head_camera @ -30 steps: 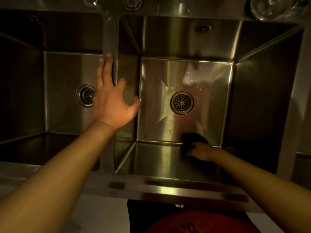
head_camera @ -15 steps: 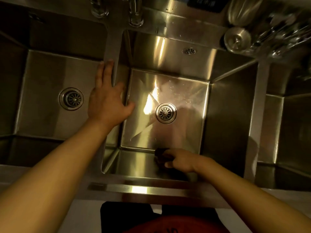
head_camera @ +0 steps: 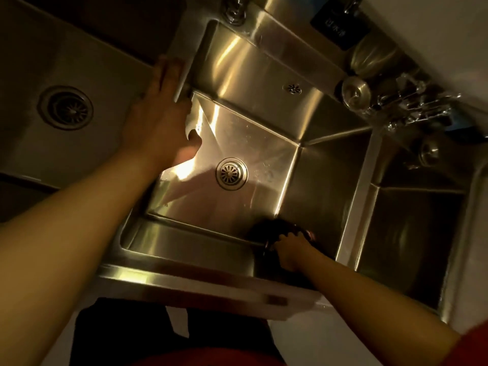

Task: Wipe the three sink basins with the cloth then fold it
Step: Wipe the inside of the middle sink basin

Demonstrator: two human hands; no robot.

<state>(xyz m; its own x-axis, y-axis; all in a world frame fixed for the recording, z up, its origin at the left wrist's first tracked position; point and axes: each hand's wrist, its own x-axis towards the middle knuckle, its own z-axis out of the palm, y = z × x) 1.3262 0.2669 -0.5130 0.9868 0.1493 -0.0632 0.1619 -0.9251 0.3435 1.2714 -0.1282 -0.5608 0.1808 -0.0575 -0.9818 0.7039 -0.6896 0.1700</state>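
Three steel sink basins lie below me: the left basin [head_camera: 79, 75], the middle basin [head_camera: 250, 133] with a round drain [head_camera: 231, 173], and the right basin [head_camera: 412, 233]. My right hand [head_camera: 289, 249] presses a dark cloth [head_camera: 272, 229] into the near right corner of the middle basin's floor. The cloth is mostly hidden under the fingers. My left hand [head_camera: 161, 114] lies flat with fingers apart on the divider between the left and middle basins and holds nothing.
Faucet bases [head_camera: 235, 11] stand on the back ledge. Shiny metal cups and utensils [head_camera: 375, 96] crowd the back right ledge near a dark label [head_camera: 340, 30]. The sink's front rim [head_camera: 198, 283] runs close to my body.
The view has tilted and swung right. My right hand slid the cloth rightward along the near edge into the corner. My left hand stayed on the divider.
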